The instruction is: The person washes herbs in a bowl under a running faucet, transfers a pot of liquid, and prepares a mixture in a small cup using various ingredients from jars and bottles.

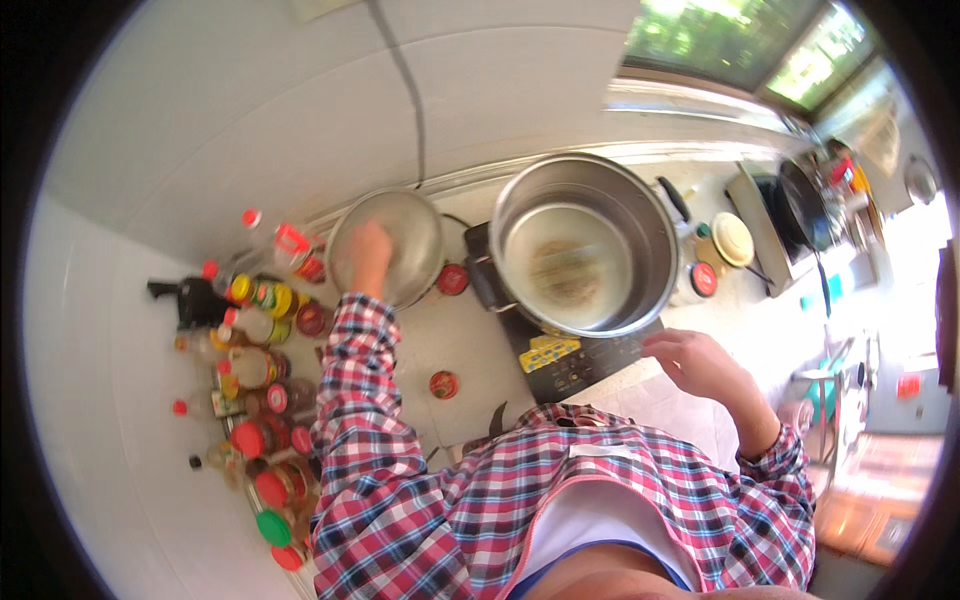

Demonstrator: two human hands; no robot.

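Note:
My left hand (370, 251) is over the middle of a round metal pot lid (412, 240), which stands against the wall to the left of the pot; blur hides whether the fingers grip its knob. A large steel pot (660, 255) with pale cloudy liquid and a brownish patch at its bottom sits on a black induction cooker (577, 375). My right hand (686, 360) hovers by the cooker's right front edge, fingers slightly bent, nothing in it. A red jar lid (452, 279) lies between the pot lid and the pot, and another red lid (444, 385) nearer me.
Many sauce bottles and jars (262, 367) crowd the counter's left side. Right of the pot stand a red-topped jar (703, 279) and a container with a cream lid (732, 238). Farther right, a dark wok (802, 202) sits on a stove. A cable runs down the wall.

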